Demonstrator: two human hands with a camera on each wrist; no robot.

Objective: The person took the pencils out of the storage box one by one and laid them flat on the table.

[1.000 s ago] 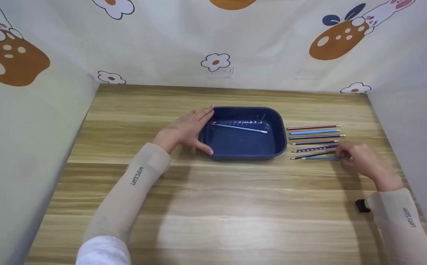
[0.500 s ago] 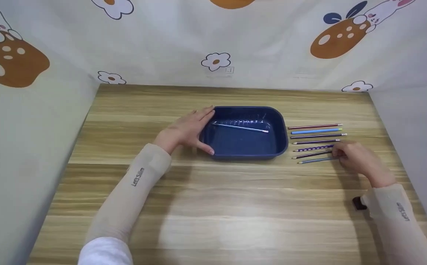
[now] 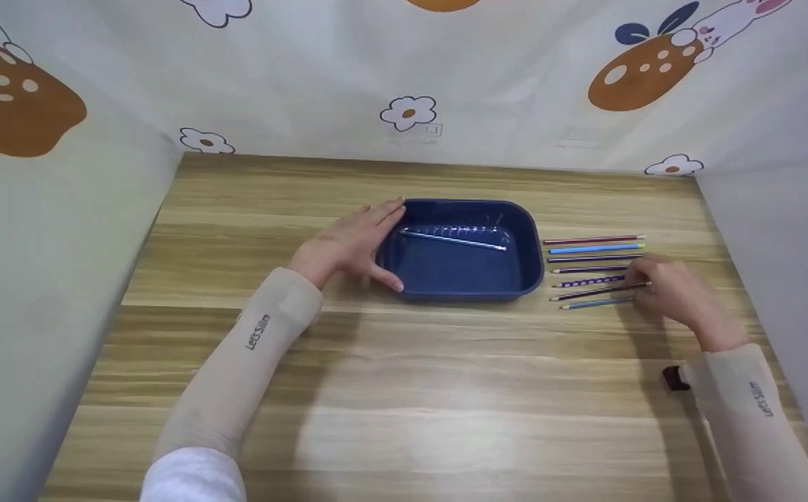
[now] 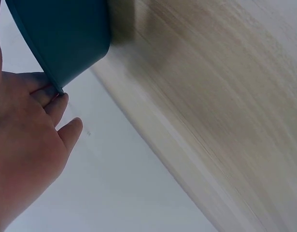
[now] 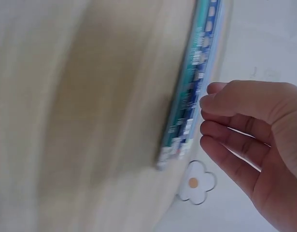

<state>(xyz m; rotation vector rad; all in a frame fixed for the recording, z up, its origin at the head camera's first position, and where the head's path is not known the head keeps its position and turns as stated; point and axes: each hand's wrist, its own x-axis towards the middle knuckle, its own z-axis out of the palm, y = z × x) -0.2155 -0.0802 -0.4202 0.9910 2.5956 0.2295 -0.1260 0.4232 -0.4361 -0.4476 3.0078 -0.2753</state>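
Note:
A dark blue plastic bin (image 3: 459, 279) sits mid-table with one blue pencil (image 3: 452, 240) in it. My left hand (image 3: 351, 244) spans the bin's left end, thumb at the near corner and fingers on the far one; fingertips touch the rim in the left wrist view. Right of the bin lies a row of several pencils, among them a red one (image 3: 592, 240), a bright blue one (image 3: 595, 249), a purple patterned one (image 3: 588, 282) and a light blue one (image 3: 595, 304). Over their right ends is my right hand (image 3: 682, 296), fingers bent with nothing visibly held in the right wrist view.
The wood-grain table (image 3: 410, 390) meets patterned cloth walls (image 3: 501, 77) at the back and both sides. A small black piece (image 3: 675, 378) sits at the right wrist.
The light blue pencil at the row's near edge has been straightened alongside the others. My right hand has then shifted slightly up the row and left. The left hand stays on the bin.

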